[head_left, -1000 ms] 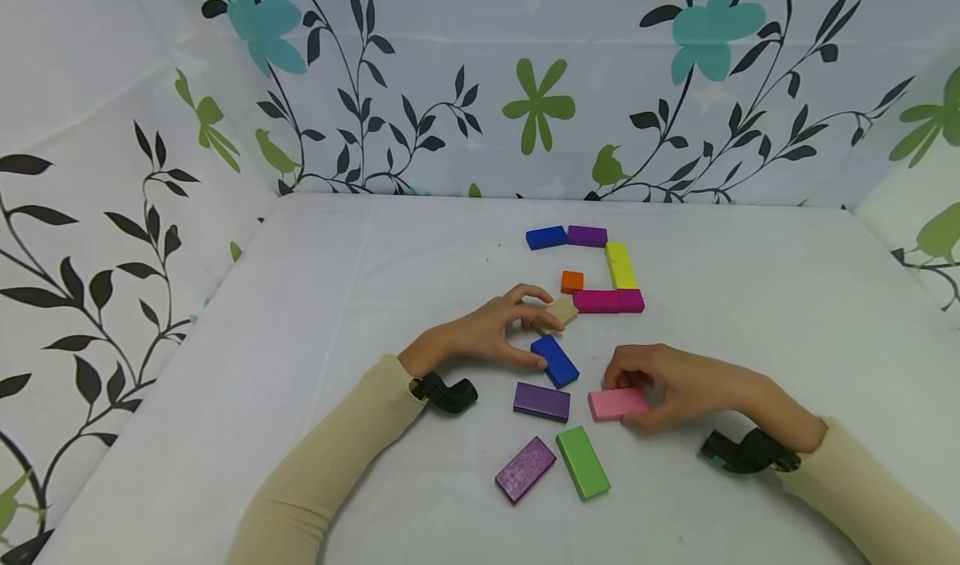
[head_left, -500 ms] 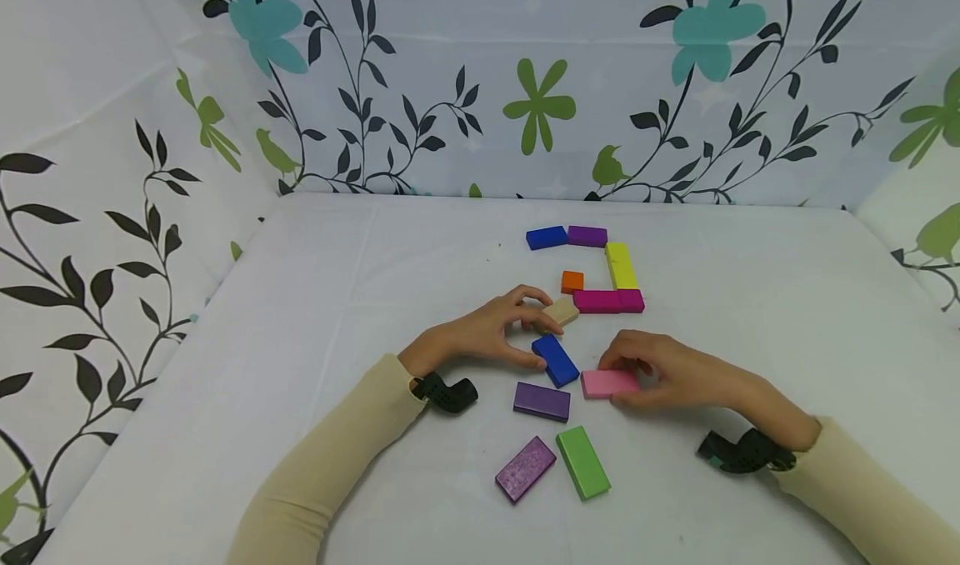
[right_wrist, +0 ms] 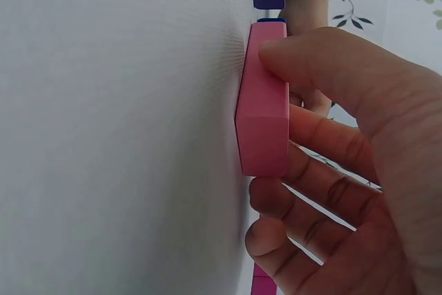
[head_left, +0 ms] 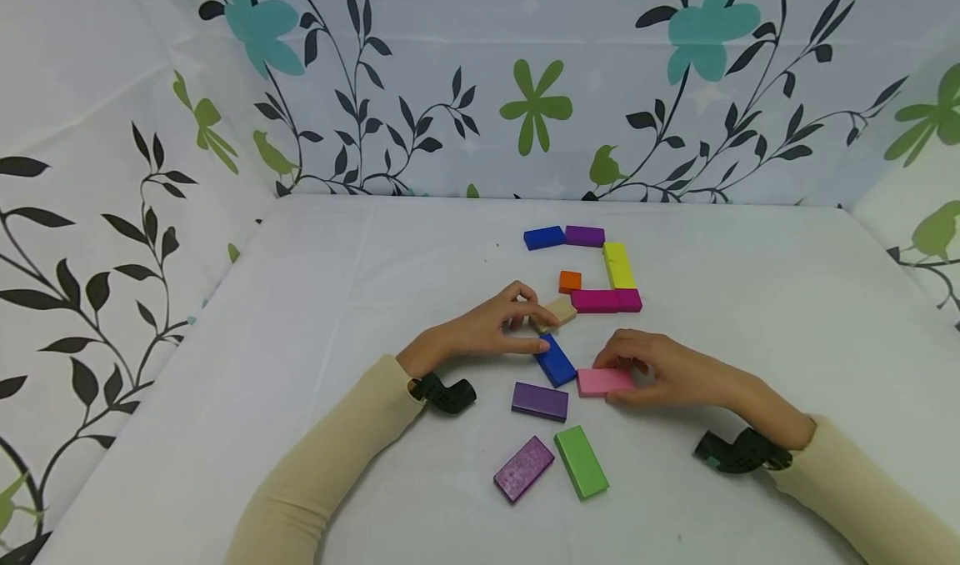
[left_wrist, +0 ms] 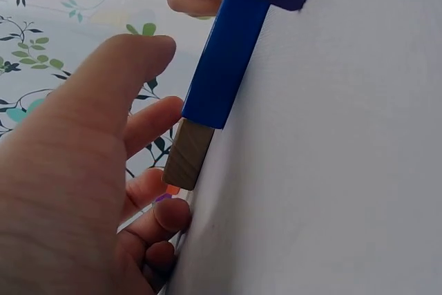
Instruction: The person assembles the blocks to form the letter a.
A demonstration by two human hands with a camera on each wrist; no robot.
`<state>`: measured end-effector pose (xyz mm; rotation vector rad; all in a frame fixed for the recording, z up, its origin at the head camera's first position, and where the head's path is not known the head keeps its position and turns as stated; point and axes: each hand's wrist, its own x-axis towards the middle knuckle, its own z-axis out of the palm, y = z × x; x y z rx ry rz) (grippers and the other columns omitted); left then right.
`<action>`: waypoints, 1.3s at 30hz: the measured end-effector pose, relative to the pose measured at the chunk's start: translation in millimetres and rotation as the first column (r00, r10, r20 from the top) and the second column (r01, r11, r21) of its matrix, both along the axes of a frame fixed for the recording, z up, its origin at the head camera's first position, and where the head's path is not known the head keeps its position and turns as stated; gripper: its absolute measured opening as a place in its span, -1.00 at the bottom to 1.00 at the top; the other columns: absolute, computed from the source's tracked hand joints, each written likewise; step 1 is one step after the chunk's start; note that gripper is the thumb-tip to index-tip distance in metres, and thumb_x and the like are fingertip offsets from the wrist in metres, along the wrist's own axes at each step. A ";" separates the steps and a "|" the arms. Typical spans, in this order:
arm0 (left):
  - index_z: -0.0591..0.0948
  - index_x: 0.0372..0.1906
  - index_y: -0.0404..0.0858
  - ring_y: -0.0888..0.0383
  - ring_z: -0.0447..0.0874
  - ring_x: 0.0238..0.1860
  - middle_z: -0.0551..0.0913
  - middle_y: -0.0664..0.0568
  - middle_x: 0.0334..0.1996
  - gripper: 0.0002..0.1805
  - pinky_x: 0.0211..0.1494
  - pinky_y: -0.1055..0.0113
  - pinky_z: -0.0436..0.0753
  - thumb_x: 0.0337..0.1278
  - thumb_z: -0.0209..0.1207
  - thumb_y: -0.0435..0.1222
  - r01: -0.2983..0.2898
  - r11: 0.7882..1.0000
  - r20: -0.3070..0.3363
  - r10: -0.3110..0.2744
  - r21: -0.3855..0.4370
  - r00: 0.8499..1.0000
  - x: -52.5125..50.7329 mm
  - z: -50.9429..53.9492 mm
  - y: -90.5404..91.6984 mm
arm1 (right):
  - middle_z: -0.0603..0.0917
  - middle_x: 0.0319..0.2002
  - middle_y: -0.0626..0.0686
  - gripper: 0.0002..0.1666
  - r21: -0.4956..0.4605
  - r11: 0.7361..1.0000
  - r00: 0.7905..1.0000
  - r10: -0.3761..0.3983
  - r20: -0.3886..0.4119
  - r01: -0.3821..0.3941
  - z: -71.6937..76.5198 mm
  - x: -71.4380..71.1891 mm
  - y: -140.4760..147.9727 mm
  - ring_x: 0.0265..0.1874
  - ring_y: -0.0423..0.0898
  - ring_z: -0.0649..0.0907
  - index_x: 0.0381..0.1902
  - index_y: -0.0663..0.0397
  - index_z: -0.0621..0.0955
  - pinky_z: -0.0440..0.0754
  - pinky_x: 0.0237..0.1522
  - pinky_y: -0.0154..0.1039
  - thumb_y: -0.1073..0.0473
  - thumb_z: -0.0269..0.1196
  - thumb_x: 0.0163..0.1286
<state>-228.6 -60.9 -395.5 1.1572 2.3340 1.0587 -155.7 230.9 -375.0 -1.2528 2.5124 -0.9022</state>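
My right hand [head_left: 667, 369] pinches a pink wooden block [head_left: 597, 382] between thumb and fingers, low over the white table. The block's left end meets the lower corner of a blue block [head_left: 556, 363]. In the right wrist view, the thumb lies along one long face of the pink block [right_wrist: 262, 101]. My left hand [head_left: 491, 323] hovers around the blue block and a beige block [head_left: 562, 310], its thumb and fingers spread apart. The left wrist view has the thumb off the blue block [left_wrist: 224, 60], with fingertips beside the beige block [left_wrist: 188, 157]; contact is hard to tell.
Beyond the hands, magenta [head_left: 596, 301], yellow [head_left: 618, 265], purple [head_left: 584, 236] and blue [head_left: 543, 237] blocks form a curved line, with an orange block [head_left: 570, 281] inside. Nearer lie a dark purple block [head_left: 540, 401], a glittery purple block [head_left: 524, 469] and a green block [head_left: 582, 462].
My right hand has slid the pink block left and slightly away, up to the blue block. The left thumb has shifted a little further away; the left arm stays nearly still.
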 end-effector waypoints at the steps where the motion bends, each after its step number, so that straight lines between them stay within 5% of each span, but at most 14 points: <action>1: 0.60 0.19 -0.01 0.17 0.32 -0.14 0.25 0.04 0.00 -0.59 -0.17 0.39 0.36 0.26 0.25 -0.09 0.003 1.000 -0.006 -0.003 -0.005 1.000 0.0 0.0 0.1 | 0.54 -0.24 -0.15 -0.67 -0.001 1.000 1.000 0.002 0.001 -0.002 0.1 -0.2 0.0 -0.35 -0.24 0.49 -0.03 -0.04 0.62 0.51 -0.39 -0.39 0.09 0.39 0.26; 10: 0.53 0.29 0.09 0.20 0.33 -0.20 0.26 0.08 0.01 -0.52 -0.19 0.38 0.36 0.27 0.21 -0.01 0.010 0.995 -0.125 -0.022 -0.096 0.992 3.5 0.4 3.7 | 0.54 -0.25 -0.15 -0.67 -0.009 1.000 1.000 0.006 0.009 -0.006 0.4 -0.1 0.2 -0.36 -0.23 0.49 -0.03 -0.03 0.63 0.50 -0.39 -0.39 0.11 0.39 0.26; 39: 0.66 0.02 0.09 0.18 0.33 -0.02 0.24 0.10 0.20 -0.57 -0.05 0.35 0.36 -0.03 0.43 0.00 0.070 0.994 -0.172 -0.083 -0.084 0.982 2.4 0.3 1.8 | 0.56 -0.20 -0.14 -0.65 0.001 0.999 0.999 0.032 -0.030 -0.032 0.9 -1.3 0.8 -0.31 -0.25 0.49 0.02 -0.03 0.62 0.52 -0.35 -0.39 0.10 0.38 0.28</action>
